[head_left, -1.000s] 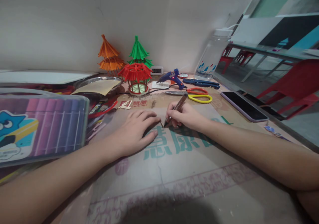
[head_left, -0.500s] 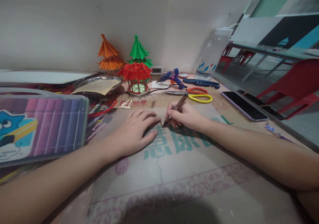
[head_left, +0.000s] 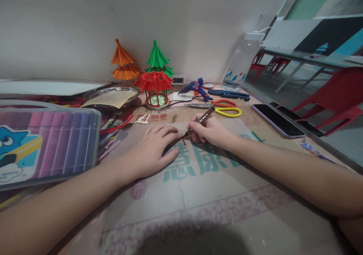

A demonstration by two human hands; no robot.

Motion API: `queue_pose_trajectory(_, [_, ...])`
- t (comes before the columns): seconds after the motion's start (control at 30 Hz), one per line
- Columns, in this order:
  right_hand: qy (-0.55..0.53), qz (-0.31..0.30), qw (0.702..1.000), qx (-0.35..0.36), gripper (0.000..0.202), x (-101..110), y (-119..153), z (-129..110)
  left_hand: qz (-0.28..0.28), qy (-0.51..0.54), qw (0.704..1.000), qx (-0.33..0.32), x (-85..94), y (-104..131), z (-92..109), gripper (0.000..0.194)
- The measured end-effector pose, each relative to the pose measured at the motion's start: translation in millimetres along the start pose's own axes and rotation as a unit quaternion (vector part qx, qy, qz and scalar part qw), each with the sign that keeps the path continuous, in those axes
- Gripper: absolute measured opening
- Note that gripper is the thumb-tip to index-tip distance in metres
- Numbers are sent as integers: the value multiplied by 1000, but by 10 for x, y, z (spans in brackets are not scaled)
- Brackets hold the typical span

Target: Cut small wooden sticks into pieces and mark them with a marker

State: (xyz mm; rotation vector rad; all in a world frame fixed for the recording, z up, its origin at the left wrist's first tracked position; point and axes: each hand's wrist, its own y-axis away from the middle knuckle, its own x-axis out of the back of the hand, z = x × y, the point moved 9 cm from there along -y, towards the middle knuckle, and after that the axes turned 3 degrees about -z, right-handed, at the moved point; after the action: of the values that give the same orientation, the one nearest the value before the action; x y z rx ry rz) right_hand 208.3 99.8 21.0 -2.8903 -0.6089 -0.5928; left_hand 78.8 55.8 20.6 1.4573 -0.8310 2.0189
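Observation:
My right hand (head_left: pixel 205 128) grips a brown marker pen (head_left: pixel 202 119), its tip pointing down and left. The tip touches or nearly touches a small thin stick (head_left: pixel 184 142), partly coloured brown. My left hand (head_left: pixel 159 147) rests palm down on the printed cardboard (head_left: pixel 198 194), fingers stretched out. Its index fingertip lies at the upper end of the stick; whether it presses on it I cannot make out. Several short pale sticks (head_left: pixel 142 119) lie beyond my left hand. Behind them stands a small red-roofed model pavilion (head_left: pixel 154 90).
At the left lies a clear case of markers (head_left: pixel 62 143). Along the wall are orange (head_left: pixel 123 60) and green (head_left: pixel 157 56) model roofs, a blue glue gun (head_left: pixel 197 88), pliers (head_left: pixel 228 93), scissors (head_left: pixel 227 111) and a water bottle (head_left: pixel 241 62). A phone (head_left: pixel 277 121) lies at the right.
The marker has tilted further over, and its tip has moved slightly up and left along the small stick. My left hand has stayed in place.

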Motion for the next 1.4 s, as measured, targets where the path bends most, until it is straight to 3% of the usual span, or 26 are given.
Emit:
queue_pose_trajectory(0.23, [-2,-32,999,3,15,-36,0,13,5,5,1000,2,4,-2,1,39])
queue_pose_trajectory(0.57, [-3,-3,1000,11,15,-9,-14,31,-3,-6,1000,5,-7,-7,0,42])
queue_pose_trajectory(1.4, [-3,-31,1000,3,14,-37,0,11,6,-15,1000,-17,3,4,25,41])
